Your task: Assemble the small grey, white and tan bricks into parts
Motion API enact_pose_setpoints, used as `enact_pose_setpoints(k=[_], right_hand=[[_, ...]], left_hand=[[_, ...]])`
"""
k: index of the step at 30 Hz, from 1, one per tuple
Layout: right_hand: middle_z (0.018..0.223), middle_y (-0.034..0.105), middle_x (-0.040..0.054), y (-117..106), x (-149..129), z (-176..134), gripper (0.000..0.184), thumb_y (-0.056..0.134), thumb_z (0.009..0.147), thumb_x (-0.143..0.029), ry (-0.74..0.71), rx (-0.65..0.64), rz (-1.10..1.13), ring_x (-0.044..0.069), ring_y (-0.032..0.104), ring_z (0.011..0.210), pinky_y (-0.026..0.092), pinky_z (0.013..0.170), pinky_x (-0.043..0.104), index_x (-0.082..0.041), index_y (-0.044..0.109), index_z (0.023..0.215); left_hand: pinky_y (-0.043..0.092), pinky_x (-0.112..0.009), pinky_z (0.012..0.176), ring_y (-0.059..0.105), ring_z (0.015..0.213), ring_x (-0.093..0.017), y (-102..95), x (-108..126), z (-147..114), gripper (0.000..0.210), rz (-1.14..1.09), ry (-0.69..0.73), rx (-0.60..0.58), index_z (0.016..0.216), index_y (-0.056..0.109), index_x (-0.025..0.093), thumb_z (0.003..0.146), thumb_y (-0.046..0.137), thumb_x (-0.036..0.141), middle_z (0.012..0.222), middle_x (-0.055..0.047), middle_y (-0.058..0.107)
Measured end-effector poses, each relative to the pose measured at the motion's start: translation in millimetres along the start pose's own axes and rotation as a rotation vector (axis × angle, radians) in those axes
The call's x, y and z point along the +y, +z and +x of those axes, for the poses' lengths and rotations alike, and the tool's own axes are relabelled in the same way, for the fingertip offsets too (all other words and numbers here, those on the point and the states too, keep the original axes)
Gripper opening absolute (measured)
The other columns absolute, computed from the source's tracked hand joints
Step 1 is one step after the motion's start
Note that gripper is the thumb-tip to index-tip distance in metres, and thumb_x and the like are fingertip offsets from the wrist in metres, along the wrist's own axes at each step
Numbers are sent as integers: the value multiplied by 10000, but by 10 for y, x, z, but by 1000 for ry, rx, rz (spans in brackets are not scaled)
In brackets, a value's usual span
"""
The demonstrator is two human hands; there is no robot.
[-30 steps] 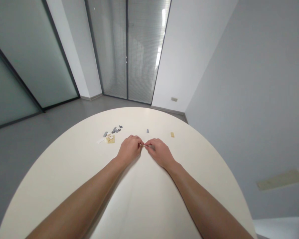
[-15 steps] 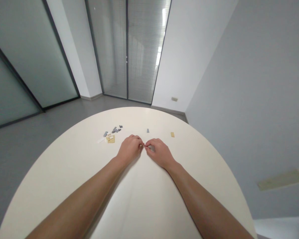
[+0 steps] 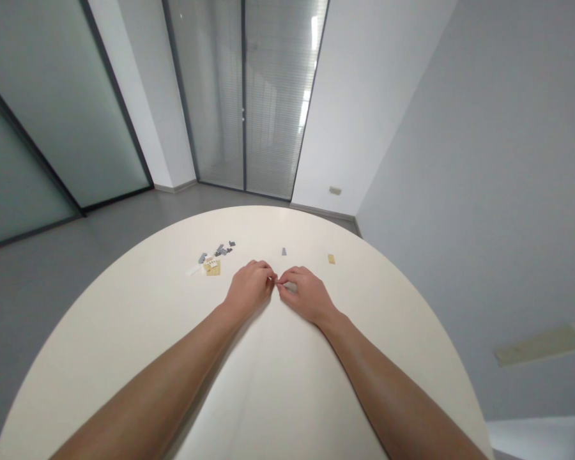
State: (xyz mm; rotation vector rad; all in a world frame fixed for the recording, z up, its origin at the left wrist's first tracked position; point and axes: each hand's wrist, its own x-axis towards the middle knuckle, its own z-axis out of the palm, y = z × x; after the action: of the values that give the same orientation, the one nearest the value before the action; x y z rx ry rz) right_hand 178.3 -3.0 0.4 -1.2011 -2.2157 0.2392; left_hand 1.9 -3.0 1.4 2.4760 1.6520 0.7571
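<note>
My left hand (image 3: 252,284) and my right hand (image 3: 305,292) meet fingertip to fingertip over the middle of the round table. Both are closed in a pinch, and whatever sits between the fingertips is too small or hidden to name. Left of my left hand lies a loose pile: tan plates (image 3: 213,268), small white pieces (image 3: 209,259), a flat white strip (image 3: 193,270) and several grey building-brick pieces (image 3: 222,250). Beyond my fingers a single grey piece (image 3: 283,252) lies by itself. A small tan plate (image 3: 331,259) rests past my right hand.
The white round table (image 3: 249,409) spreads under both forearms, its curved edge on all sides. Past it are a grey floor (image 3: 172,207), glass partitions (image 3: 211,96) with dark frames, and a plain wall (image 3: 498,179) on the right bearing a socket plate (image 3: 541,345).
My right fingertips have edged slightly left, closer against the left fingertips. The pieces on the table lie as before.
</note>
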Motion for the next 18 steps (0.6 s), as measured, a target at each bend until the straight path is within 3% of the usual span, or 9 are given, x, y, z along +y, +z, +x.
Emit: enact_pose_setpoints(k=[12,18], right_hand=[[996,772,-16,-13,-60,-12,189,618,859,-180,-100,-15,-20,180,654,988,507,930,309,-259,787,889],[1066,770,-19,-10,-55,-14,234,574,904,-201,-108,-52,-63,177,652,1039,484,972,298,-261,776,1008]], left_hand=[[496,-338,900,591,1031,-224,52,-57,-8,305,-46,12,11,985,779,256,871,531,120,1076,-42,696],[495,-350,932,587,1059,-227,70,-49,-8,312,-27,29,17,1060,754,250,881,529,128,1118,-53,684]])
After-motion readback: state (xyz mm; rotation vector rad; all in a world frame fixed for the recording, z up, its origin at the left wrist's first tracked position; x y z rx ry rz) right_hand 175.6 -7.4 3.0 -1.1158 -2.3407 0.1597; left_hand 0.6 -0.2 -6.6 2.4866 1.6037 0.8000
